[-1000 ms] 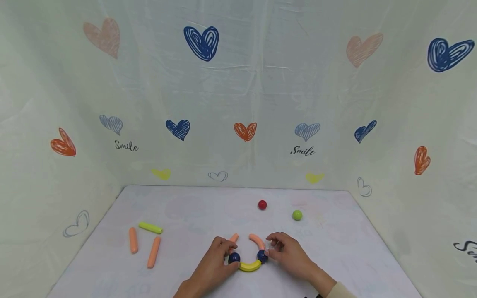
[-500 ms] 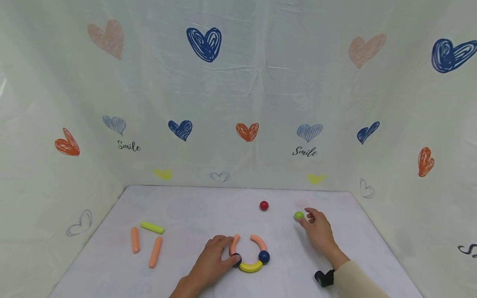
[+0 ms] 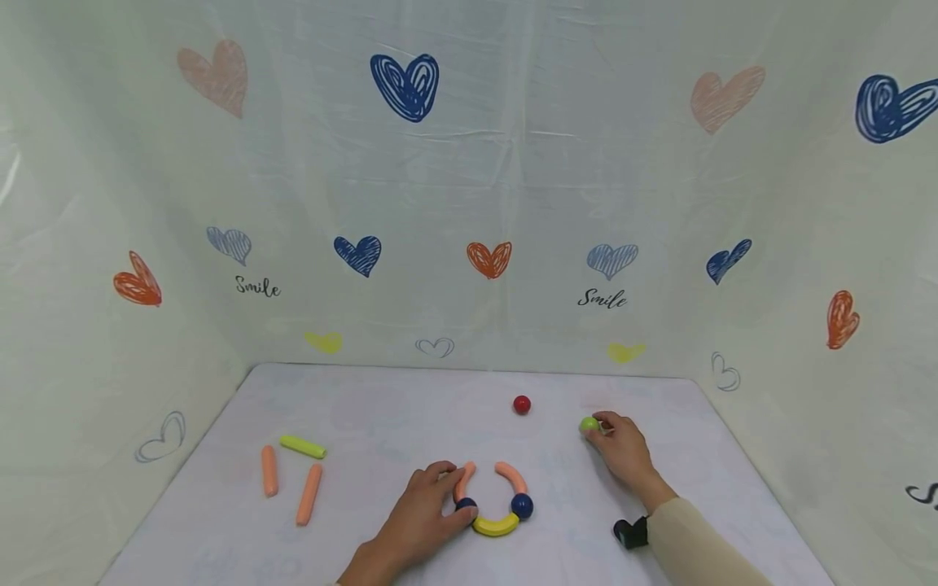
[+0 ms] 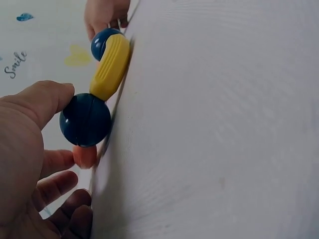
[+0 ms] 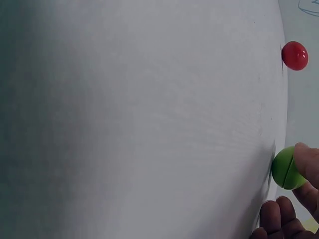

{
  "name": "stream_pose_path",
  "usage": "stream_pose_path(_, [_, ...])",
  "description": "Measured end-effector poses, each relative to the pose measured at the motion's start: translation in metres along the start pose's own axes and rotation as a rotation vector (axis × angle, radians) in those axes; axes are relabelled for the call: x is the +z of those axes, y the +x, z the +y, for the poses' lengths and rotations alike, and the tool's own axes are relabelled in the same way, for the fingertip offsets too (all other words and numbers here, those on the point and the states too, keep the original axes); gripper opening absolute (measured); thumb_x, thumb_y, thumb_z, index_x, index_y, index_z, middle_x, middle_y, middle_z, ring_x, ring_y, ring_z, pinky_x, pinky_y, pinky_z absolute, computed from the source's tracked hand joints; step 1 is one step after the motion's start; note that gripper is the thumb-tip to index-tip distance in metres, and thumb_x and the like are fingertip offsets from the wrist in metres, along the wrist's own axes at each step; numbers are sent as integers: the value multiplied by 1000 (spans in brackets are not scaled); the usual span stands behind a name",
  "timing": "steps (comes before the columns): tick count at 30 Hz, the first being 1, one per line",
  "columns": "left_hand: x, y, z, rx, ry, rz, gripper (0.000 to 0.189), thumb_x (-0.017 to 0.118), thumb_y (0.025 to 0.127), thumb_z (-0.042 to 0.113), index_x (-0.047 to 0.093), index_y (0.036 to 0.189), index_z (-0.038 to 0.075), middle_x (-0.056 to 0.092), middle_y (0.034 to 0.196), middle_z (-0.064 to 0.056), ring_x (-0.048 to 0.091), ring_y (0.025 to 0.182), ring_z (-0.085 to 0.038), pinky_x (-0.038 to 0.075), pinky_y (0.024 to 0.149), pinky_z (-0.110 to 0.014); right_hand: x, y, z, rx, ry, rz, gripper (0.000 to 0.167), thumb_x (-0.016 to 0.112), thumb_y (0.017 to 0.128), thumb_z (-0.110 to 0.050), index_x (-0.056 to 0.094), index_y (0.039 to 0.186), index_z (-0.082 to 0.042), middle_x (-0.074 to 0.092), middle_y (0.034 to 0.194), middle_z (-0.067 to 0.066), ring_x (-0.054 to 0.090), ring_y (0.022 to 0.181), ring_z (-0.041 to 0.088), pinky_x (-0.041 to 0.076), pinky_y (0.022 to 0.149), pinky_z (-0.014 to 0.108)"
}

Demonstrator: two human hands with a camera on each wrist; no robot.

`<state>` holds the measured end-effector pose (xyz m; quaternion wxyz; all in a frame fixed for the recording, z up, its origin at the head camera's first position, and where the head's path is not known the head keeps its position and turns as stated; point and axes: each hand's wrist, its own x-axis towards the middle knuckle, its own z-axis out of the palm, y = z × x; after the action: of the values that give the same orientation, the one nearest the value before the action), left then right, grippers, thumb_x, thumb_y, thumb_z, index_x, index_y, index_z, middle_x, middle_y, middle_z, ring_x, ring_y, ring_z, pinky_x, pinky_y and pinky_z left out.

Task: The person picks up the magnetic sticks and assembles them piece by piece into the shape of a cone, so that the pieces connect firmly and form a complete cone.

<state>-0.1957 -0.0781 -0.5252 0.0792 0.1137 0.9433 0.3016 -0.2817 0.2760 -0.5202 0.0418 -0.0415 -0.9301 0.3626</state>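
Observation:
A chain of curved magnetic-looking rods and balls lies on the table as an arc with its gap at the far side. Its yellow curved rod (image 3: 495,526) joins a left blue ball (image 4: 85,120) and a right blue ball (image 3: 522,506); an orange curved rod (image 3: 511,476) rises from the right ball, another orange rod (image 3: 464,482) from the left. My left hand (image 3: 422,511) holds the chain's left side, thumb on the blue ball, forefinger against the orange rod. Farther right, my right hand (image 3: 624,454) pinches a green ball (image 5: 286,168) between thumb and forefinger at the tabletop.
A red ball (image 3: 522,404) sits farther back. On the left lie a green straight rod (image 3: 303,447) and two orange straight rods (image 3: 269,471). A black piece (image 3: 631,534) shows beside the right sleeve. Heart-printed curtains (image 3: 440,163) stand around the table (image 3: 381,399).
My right hand has left the right blue ball, moved away to the far right and taken hold of the green ball. The left hand has stayed at the chain's left side.

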Motion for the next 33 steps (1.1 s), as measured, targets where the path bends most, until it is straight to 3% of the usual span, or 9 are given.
stream_pose_path(6, [2, -1, 1, 22, 40, 8, 74, 76, 90, 58, 61, 149, 15, 57, 145, -7, 51, 113, -22, 53, 97, -49, 7, -2, -10, 28, 63, 17, 42, 69, 101, -19, 60, 136, 1, 65, 129, 23, 64, 113, 35, 54, 94, 50])
stream_pose_path(10, [2, -3, 2, 36, 56, 16, 73, 75, 91, 56, 61, 149, 14, 58, 143, -7, 51, 111, -21, 53, 95, -47, 21, -10, -36, 13, 96, 24, 42, 71, 100, -20, 61, 136, -3, 68, 126, 17, 63, 111, 29, 54, 90, 42])
stream_pose_path(14, [3, -4, 2, 39, 64, 27, 72, 74, 91, 55, 61, 148, 14, 59, 142, -8, 52, 111, -22, 53, 96, -48, 41, -25, -67, -64, 99, -16, 41, 78, 96, -20, 64, 133, -8, 69, 120, 8, 62, 109, 24, 56, 88, 38])
stream_pose_path(19, [4, -5, 3, 42, 29, 44, 72, 78, 89, 55, 63, 146, 13, 59, 138, -10, 53, 116, -25, 52, 100, -53, 61, -41, -92, -181, 114, -134, 34, 81, 93, -20, 70, 124, -14, 69, 116, 2, 61, 111, 23, 55, 96, 47])
stream_pose_path(22, [5, -8, 3, 55, -8, 66, 65, 82, 86, 53, 66, 136, 14, 59, 133, -6, 53, 116, -24, 50, 102, -54, 70, -46, -98, -226, 107, -208, 33, 80, 94, -23, 70, 124, -16, 68, 116, 2, 59, 110, 23, 54, 97, 49])
stream_pose_path(27, [5, -12, 2, 113, -22, 91, 40, 86, 84, 48, 67, 110, 26, 56, 121, 4, 49, 106, -17, 48, 94, -44, 79, -50, -102, -273, 77, -271, 33, 79, 95, -28, 71, 124, -15, 67, 113, 1, 57, 104, 20, 52, 90, 45])
stream_pose_path(33, [5, -13, 0, 150, -8, 98, 35, 90, 83, 42, 69, 107, 27, 56, 120, 5, 47, 101, -15, 45, 87, -37, 84, -50, -101, -295, 59, -292, 31, 79, 94, -27, 72, 122, -13, 69, 110, -2, 54, 94, 16, 49, 82, 34])
